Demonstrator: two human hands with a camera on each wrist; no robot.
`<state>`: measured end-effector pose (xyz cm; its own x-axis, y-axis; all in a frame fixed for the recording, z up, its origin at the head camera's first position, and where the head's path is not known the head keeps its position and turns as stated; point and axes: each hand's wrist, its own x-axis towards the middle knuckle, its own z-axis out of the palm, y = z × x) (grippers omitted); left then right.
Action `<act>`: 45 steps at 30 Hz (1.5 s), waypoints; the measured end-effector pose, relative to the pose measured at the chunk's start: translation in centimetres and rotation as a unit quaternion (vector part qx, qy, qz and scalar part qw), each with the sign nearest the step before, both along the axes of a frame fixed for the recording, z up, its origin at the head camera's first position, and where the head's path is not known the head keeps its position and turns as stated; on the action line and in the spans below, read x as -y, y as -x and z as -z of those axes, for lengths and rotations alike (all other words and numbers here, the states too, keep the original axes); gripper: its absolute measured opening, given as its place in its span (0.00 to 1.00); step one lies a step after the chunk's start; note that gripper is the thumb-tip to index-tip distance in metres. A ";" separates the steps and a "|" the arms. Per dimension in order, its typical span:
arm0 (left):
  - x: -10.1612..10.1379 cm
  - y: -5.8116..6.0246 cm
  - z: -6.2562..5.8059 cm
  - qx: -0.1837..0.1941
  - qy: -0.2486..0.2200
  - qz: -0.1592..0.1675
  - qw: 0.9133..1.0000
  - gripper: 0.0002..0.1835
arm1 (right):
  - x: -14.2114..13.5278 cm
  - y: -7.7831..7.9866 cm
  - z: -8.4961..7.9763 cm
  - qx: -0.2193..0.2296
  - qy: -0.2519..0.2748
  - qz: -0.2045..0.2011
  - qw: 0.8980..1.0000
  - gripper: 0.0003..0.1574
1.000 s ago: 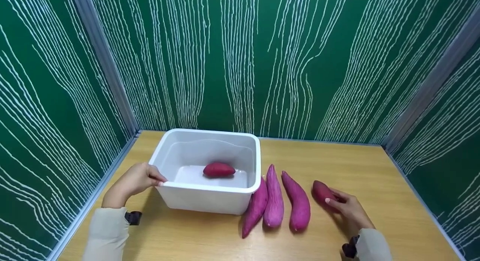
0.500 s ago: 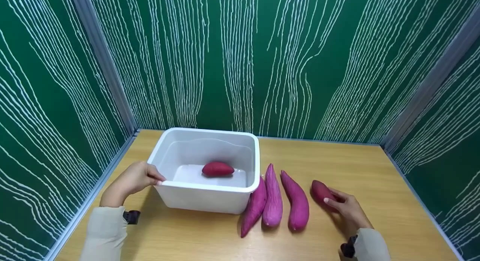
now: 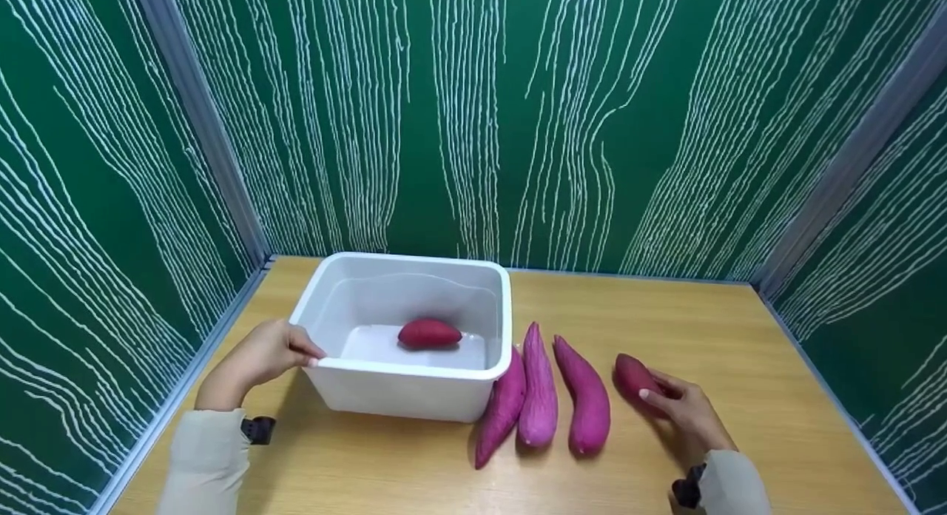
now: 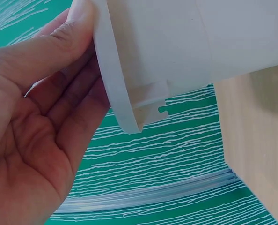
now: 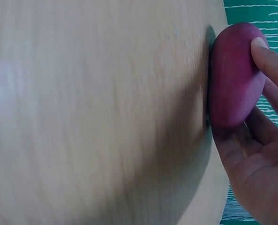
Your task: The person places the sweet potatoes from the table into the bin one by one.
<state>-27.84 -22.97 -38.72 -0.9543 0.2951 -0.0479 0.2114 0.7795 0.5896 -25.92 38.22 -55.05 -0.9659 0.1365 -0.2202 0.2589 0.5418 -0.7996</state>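
Observation:
With thumb and fingers my left hand [image 3: 260, 356] grips the near left corner of a white plastic bin's rim [image 3: 414, 370]; the left wrist view shows the thumb over that rim. Inside the bin, on its floor, lies one dark red sweet potato [image 3: 430, 334]. At the right, my right hand [image 3: 688, 410] holds another dark red sweet potato [image 5: 237, 75] between thumb and fingers, low at the tabletop. Between the bin and that hand lie three longer purple-pink sweet potatoes: one [image 3: 503, 411] against the bin, one [image 3: 539, 396] beside it, and a curved one [image 3: 587, 404] nearest my right hand.
The wooden table [image 3: 385, 463] carries everything. Green panels with white wavy lines [image 3: 459, 130] stand behind and at both sides, joined by grey metal posts [image 3: 203, 123]. The bin stands near the back left of the table.
Both hands keep their holds on the bin rim and the sweet potato. The whole head view has shifted very slightly left; nothing else has visibly moved.

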 end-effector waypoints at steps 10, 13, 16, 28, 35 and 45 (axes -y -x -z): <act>0.0 -0.2 0.0 0.003 0.000 -0.005 1.000 0.07 | 0.2 -0.2 -0.1 0.002 0.011 0.009 1.000 0.47; 0.0 -0.2 0.0 -0.001 0.000 -0.002 1.000 0.07 | 0.3 -0.4 0.0 -0.017 0.000 0.002 1.000 0.46; 0.0 -0.2 -0.1 -0.007 0.000 -0.001 1.000 0.07 | 0.2 -0.6 0.2 -0.039 -0.016 -0.006 0.999 0.45; -0.1 0.0 0.1 0.006 -0.004 -0.011 1.000 0.08 | 0.4 -0.4 -0.2 -0.034 -0.017 -0.010 0.999 0.45; -0.2 0.0 0.2 0.010 -0.008 -0.011 1.000 0.08 | 0.8 -0.2 -0.6 -0.025 0.007 -0.008 1.000 0.47; 0.0 -0.1 0.0 -0.004 -0.005 0.001 1.000 0.07 | 1.9 0.2 -2.6 -0.017 0.002 -0.033 0.999 0.47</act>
